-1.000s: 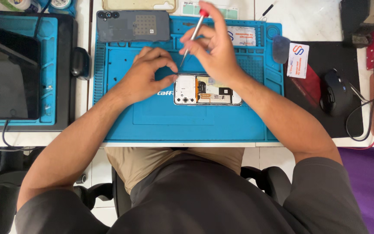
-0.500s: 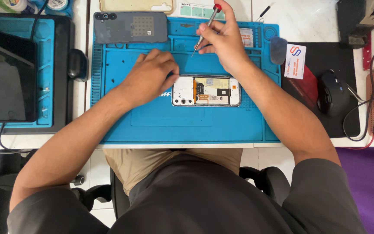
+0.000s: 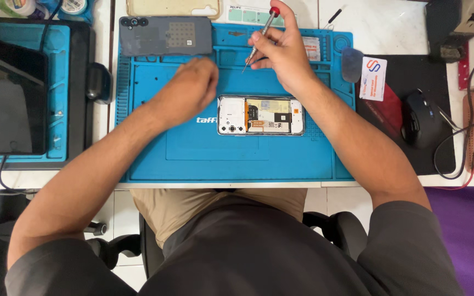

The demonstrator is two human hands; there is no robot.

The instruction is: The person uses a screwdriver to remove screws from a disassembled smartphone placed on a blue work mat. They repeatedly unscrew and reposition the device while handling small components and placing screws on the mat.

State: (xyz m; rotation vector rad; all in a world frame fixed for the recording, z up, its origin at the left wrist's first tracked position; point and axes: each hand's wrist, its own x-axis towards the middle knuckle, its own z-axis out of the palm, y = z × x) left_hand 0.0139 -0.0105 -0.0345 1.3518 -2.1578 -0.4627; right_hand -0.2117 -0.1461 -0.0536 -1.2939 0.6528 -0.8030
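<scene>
Head view: right hand (image 3: 281, 52) pinching a red-capped screwdriver (image 3: 260, 37), tip over far part of blue mat (image 3: 193, 159). Left hand (image 3: 190, 90) blurred, fingers curled, grip unclear, left of opened phone (image 3: 260, 115) lying mid-mat. Grey back cover (image 3: 165, 35) far left.

Left hand (image 3: 188, 87) loosely curled, blurred; right hand (image 3: 278, 53) pinched, fingers closed.
</scene>
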